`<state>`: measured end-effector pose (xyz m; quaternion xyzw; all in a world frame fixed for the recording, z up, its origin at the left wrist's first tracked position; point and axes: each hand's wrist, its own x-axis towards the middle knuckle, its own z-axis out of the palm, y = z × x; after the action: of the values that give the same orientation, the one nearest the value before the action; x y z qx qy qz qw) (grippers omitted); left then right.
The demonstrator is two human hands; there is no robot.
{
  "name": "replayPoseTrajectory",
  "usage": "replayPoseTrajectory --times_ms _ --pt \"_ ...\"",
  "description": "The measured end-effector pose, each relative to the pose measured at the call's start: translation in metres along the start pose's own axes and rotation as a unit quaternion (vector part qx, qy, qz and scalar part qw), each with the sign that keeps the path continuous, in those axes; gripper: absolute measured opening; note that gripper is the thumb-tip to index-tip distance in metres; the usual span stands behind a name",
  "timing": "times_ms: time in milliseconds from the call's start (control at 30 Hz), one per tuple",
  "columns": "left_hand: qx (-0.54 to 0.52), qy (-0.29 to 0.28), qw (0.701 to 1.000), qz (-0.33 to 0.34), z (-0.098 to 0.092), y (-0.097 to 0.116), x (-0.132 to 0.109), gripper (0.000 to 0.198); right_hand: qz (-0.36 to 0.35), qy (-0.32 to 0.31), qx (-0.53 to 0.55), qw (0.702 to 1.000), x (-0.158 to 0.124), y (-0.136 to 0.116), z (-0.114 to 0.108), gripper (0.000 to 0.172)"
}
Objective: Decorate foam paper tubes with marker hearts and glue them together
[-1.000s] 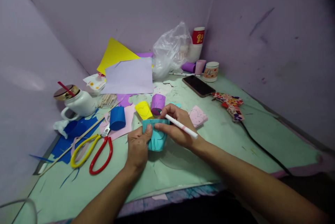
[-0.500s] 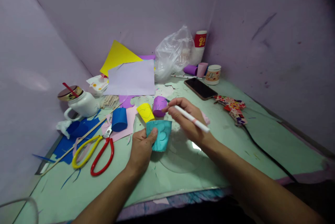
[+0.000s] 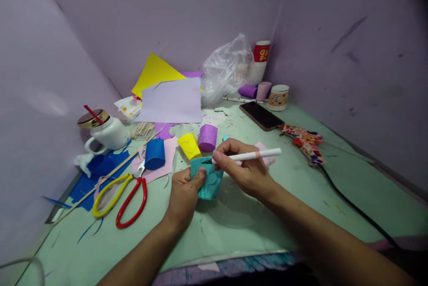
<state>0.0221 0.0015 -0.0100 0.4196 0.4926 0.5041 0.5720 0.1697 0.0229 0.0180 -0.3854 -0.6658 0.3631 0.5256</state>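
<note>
One small teal paper cup (image 3: 209,183), with faint drawn outlines on its wall, sits low over the pale green table top (image 3: 301,197), near the front edge. The left hand (image 3: 183,193) is curled round the cup's left side, with the thumb pressed on the front wall below the rim and the fingers tucked behind. The right hand (image 3: 250,171) is closed in a writing pinch on a white marker pen with a pink band (image 3: 250,156). The pen's tip is at the cup's rim (I cannot tell whether it touches the paper) and its body points off to the right.

The cup looks very light and thin-walled, so a hard squeeze would likely dent it. The stiffest places to hold it should be the rim and the base, with a thumb-and-fingers wrap to stop it turning.

Just behind it stand a yellow paper cup with a heart outline (image 3: 189,145) and a purple paper cup (image 3: 207,137). A blue paper cup (image 3: 154,153) stands further left on a pink sheet. Large scissors with one yellow and one red handle (image 3: 117,194) lie to the left, and a black phone (image 3: 261,115) lies well back on the right.
</note>
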Motion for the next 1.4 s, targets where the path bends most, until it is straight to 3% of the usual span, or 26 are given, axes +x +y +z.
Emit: replayPoseTrajectory --times_ms 233,533,1400 --pt "0.041 0.002 0.999 0.026 -0.003 -0.003 0.001 0.035 -0.06 -0.01 -0.071 0.996 -0.004 0.0 0.003 0.015" --pt "0.09 0.015 0.995 0.026 0.003 0.01 -0.002 0.032 -0.134 -0.032 -0.137 0.981 -0.006 0.005 0.005 0.015" --pt "0.113 0.016 0.992 0.046 -0.001 0.008 -0.001 0.032 -0.119 -0.037 -0.155 0.98 -0.004 0.007 0.007 0.019"
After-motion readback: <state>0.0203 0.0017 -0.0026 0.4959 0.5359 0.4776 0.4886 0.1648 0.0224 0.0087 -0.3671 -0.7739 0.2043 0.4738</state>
